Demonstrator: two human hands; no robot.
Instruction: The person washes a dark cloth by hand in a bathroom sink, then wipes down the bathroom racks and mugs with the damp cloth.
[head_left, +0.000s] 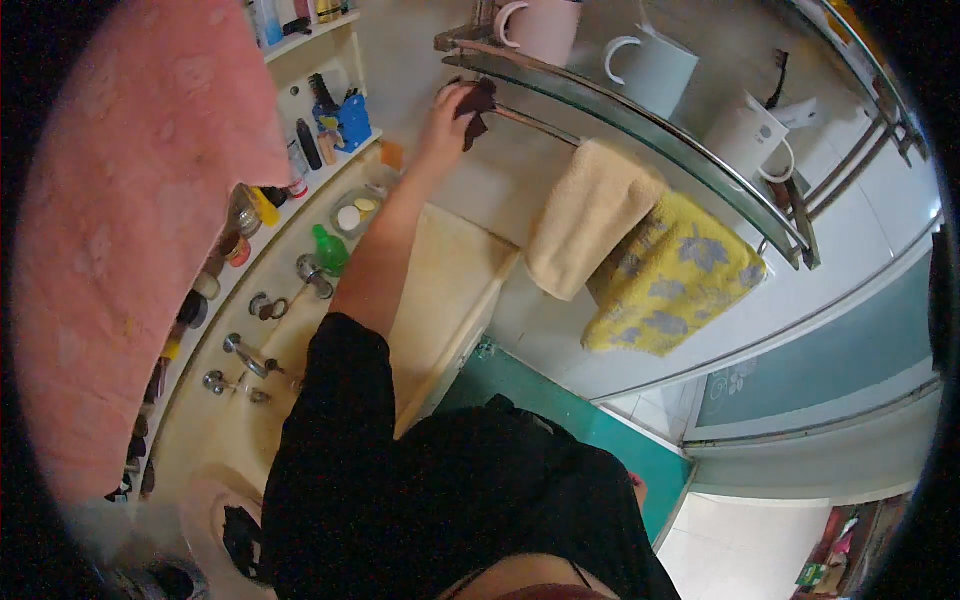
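Observation:
At the left end of the metal towel rail (536, 124), my left hand (448, 112) grips a dark brown cloth (476, 105). The cloth is bunched against the rail, just below the glass shelf (637, 124). Along the same rail hang a beige towel (589, 217) and a yellow towel with grey leaf shapes (675, 277). My right hand is out of view. Only a sliver of skin with a bit of red shows at the right edge of the black shirt (480, 487), and I cannot tell what it is.
Pink (536, 30), pale blue (652, 71) and white (750, 142) mugs stand on the glass shelf. Left are a sink with a faucet (247, 356), a green bottle (330, 251), a soap dish (352, 214) and a ledge of bottles. A pink cloth (150, 225) hangs over part of the ledge.

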